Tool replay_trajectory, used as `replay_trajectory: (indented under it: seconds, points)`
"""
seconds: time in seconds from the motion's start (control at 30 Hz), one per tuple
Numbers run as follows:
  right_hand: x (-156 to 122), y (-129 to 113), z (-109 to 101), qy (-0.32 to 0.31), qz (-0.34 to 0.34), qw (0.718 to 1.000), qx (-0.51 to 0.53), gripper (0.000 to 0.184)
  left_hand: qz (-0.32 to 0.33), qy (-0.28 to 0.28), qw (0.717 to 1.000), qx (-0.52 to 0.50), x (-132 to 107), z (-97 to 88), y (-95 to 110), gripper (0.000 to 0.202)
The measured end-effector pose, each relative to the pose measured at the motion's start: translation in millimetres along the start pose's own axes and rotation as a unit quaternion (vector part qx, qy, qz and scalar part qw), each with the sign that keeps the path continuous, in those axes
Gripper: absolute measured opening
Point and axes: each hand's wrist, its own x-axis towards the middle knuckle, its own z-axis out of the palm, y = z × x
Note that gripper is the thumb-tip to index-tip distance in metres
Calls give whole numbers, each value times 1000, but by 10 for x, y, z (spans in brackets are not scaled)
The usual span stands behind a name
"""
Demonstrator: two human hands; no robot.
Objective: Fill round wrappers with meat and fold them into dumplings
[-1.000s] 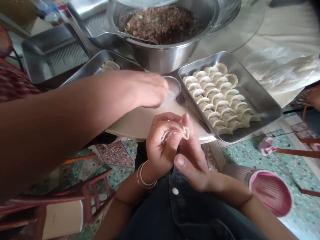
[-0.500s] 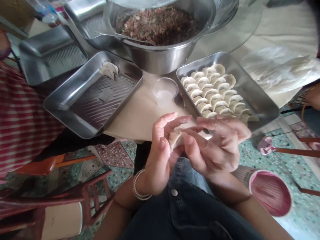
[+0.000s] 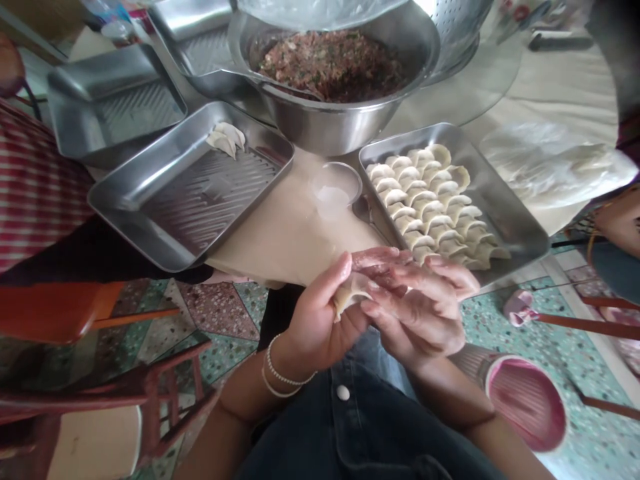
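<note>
Dumpling (image 3: 351,288), pale cream and folded into a curved crescent, yellower at the seven-o'clock tip, at the near edge of the surface (image 3: 270,240). Cradled in the bent fingers of the left hand (image 3: 323,323), pinched at the three-o'clock end between thumb and forefinger of the right hand (image 3: 420,313), with other fingers loosely bent. Between one and two o'clock, metal tray (image 3: 510,217) of similar dumplings (image 3: 430,207).

Light: soft, dimmish; I can't see its source
Bowl (image 3: 330,127): soft highlights
Bag (image 3: 555,167): whitish glare, right
Floor (image 3: 595,430): washed pale, near right
My right hand (image 3: 425,307): slightly blurred
Chair (image 3: 95,437): stretched and smeary, near left
Far right corner: dark
</note>
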Motion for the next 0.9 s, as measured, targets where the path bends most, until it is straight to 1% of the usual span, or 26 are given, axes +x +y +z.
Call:
replay_trajectory:
  seconds: [0.03, 0.07, 0.1, 0.17, 0.2, 0.23, 0.3, 0.33, 0.4, 0.47, 0.53, 0.57, 0.6, 0.67, 0.7, 0.73, 0.77, 0.8, 0.83, 0.87, 0.9]
  points:
    - [-4, 7, -5, 7, 1, 1000, 0, 34, 6, 2, 1000, 14, -17, -7, 4, 34]
    - [-2, 14, -11, -3, 4, 1000, 1, 32, 14, 8, 1000, 25, -32, -16, 8, 32]
    - [7, 20, -17, -23, 9, 1000, 1, 31, 20, 13, 999, 33, -45, -26, 14, 30]
    - [41, 23, -32, -78, 11, 997, -7, 37, 20, 5, 999, 39, -65, -43, 27, 29]
    - [62, 21, -41, -97, 7, 995, -10, 36, 9, -7, 999, 33, -73, -49, 36, 32]
    - [81, 19, -52, -104, 2, 995, -11, 31, -10, -21, 999, 24, -80, -52, 47, 35]
    - [110, 21, -80, -91, -11, 996, -4, 14, -59, -39, 997, -5, -93, -49, 73, 45]
    - [119, 31, -99, -86, -22, 996, 1, 11, -79, -41, 996, -21, -99, -43, 86, 48]
    - [138, 68, -143, -92, -43, 995, 6, 10, -97, -43, 993, -42, -103, -27, 109, 51]
    - [178, 111, -187, -132, -58, 990, -3, 14, -96, -53, 993, -54, -94, -10, 116, 53]
    - [257, 132, -219, -188, -90, 978, -18, 21, -97, -63, 991, -65, -72, -4, 102, 56]
    - [309, 130, -228, -217, -119, 968, -26, 22, -106, -62, 990, -69, -60, -9, 87, 57]
    - [365, 120, -233, -242, -152, 958, -31, 20, -116, -56, 989, -73, -49, -18, 68, 58]
    - [470, 94, -237, -271, -215, 938, -23, 14, -133, -34, 987, -79, -32, -50, 33, 55]
    - [509, 85, -239, -284, -230, 931, -17, 13, -128, -24, 988, -85, -27, -69, 23, 50]
    - [535, 80, -244, -296, -233, 926, -12, 14, -121, -17, 988, -94, -24, -87, 19, 44]
    - [545, 82, -252, -309, -226, 924, -9, 16, -107, -21, 988, -107, -22, -102, 22, 39]
    - [541, 91, -265, -318, -206, 926, -11, 20, -98, -11, 988, -120, -20, -112, 31, 36]
    - [526, 105, -282, -321, -178, 930, -16, 23, -102, -16, 987, -126, -18, -115, 43, 38]
    - [504, 124, -304, -319, -148, 936, -18, 27, -127, -15, 984, -124, -15, -110, 54, 41]
    - [481, 149, -330, -312, -124, 942, -14, 29, -129, -26, 983, -125, -9, -99, 62, 46]
